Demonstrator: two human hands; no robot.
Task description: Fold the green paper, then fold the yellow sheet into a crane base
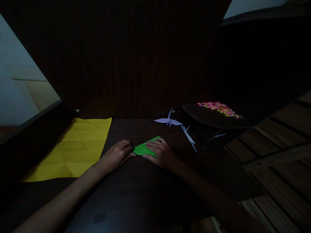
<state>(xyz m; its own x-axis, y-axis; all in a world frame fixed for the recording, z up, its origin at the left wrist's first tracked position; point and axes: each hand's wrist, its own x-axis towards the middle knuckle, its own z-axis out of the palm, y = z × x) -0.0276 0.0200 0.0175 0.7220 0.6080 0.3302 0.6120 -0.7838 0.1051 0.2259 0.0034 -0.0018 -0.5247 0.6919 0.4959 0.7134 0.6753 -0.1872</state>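
A folded piece of green origami paper (141,149), narrow at its left end and wider at the right, lies on the dark table between my hands. At the narrow left tip, my left hand (118,152) has its fingers and thumb closed on the paper. My right hand (161,153) grips the wide end, fingers over the top and thumb along the near edge. Part of the paper is hidden under the right fingers. Just beyond the right hand sits a pale purple paper crane (168,121) with spread wings. Beside it is a light blue folded paper crane (188,136).
A creased yellow sheet (80,145) lies flat at the left, near a low dark side wall (29,132). A dark upright panel (136,58) stands behind. At the right, a dark curved surface (201,113) carries many small colourful pieces (220,108), above a slatted wooden surface (282,161).
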